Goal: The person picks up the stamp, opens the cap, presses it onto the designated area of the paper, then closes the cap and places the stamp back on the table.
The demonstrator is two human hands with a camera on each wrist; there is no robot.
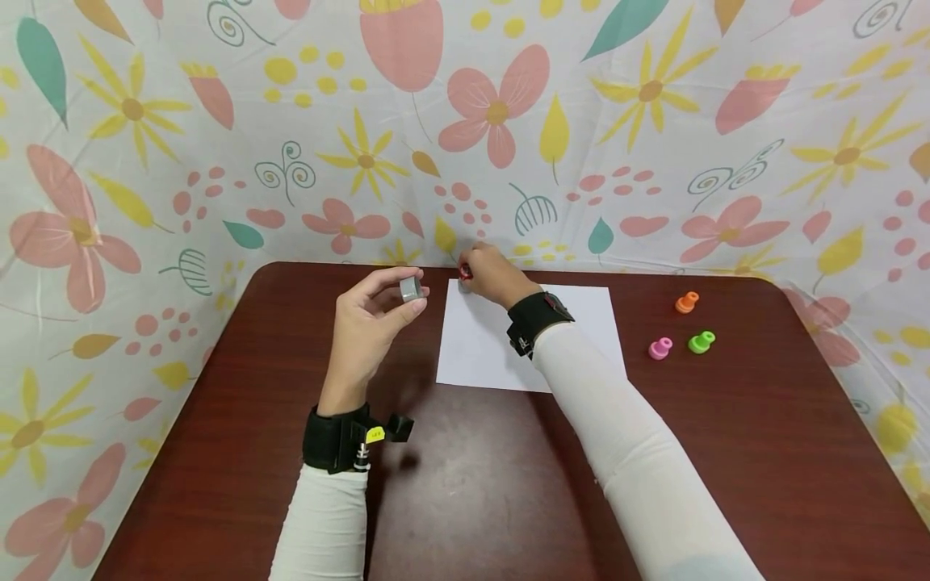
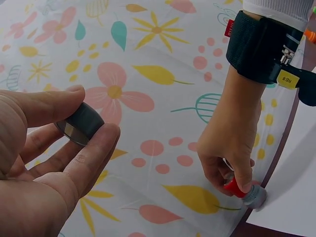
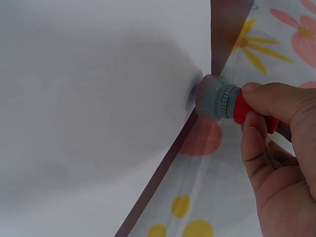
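My left hand is raised above the table, left of the white paper, and pinches a small grey cap between thumb and fingers. The cap's hollow side shows in the left wrist view. At the paper's far left corner, my right hand pinches a small stamp by its red handle. Below the handle the stamp has a ribbed grey collar and a cloudy, see-through base. That base meets the paper at the corner, its underside hidden.
Right of the paper stand an orange stamp-like piece, a green one and a pink one. The dark brown table ends at a flower-printed cloth, close behind the paper's far edge.
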